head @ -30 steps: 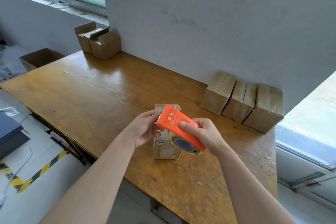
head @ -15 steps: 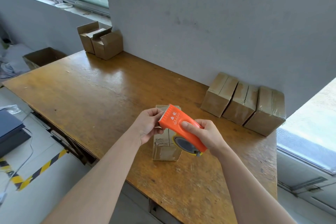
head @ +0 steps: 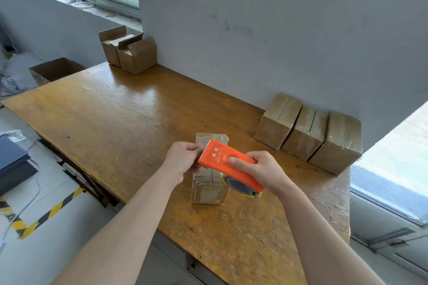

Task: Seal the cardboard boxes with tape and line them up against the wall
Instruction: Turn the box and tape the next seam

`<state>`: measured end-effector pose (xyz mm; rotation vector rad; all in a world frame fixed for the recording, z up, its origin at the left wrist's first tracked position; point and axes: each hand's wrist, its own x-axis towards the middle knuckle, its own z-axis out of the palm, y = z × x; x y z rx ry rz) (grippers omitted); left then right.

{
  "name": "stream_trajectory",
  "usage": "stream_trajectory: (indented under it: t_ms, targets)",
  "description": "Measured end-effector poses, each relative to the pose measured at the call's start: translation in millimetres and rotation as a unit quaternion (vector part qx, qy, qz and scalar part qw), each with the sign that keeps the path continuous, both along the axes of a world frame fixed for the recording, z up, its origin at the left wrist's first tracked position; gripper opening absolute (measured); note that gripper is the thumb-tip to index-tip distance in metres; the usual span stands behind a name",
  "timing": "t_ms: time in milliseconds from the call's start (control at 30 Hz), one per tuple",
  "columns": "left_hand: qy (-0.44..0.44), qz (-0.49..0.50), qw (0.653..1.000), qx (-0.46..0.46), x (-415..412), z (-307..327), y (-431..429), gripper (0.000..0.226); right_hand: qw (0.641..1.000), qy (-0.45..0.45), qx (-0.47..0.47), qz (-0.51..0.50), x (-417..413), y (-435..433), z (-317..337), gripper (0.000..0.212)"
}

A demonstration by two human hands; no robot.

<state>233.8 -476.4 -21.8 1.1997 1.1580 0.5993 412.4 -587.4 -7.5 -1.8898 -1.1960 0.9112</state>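
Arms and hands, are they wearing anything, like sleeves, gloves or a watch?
No. The left arm and right arm are bare all the way to the picture's edge, so no sleeves show. The left hand and right hand wear no gloves, and no watch, bracelet or ring shows.

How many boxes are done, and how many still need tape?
Three taped boxes already sit in a row against the wall. One box is on the table in front, partly taped, while the right hand holds the orange tape dispenser and the left hand pinches at its toothed edge. Two open boxes wait in the far corner.
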Motion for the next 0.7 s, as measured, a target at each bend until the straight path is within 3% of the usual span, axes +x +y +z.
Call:
stream_trajectory:
  t_ms: [200, 400, 600, 700]
  targets:
    - [0.022, 0.01, 0.999, 0.034, -3.7, -10.4, -7.0, 0.019, 0.992, -0.092, -0.069, 0.043, 7.6, 9.5, 15.0, 0.063]
    - [0.042, 0.064, 0.997, -0.003, -52.8, -31.8, -0.3, 0.008, 0.98, -0.162, -0.111, 0.016, 49.1, -15.2, 11.0, 0.06]
    - [0.033, 0.087, 0.996, -0.018, -47.3, -53.0, -19.9, 0.008, 0.976, -0.163, -0.14, 0.028, 61.3, -16.9, 0.4, 0.07]
    - [0.037, 0.093, 0.995, -0.013, -44.6, -58.6, -25.5, 0.012, 0.976, -0.155, -0.151, 0.021, 66.7, -23.1, -2.1, 0.061]
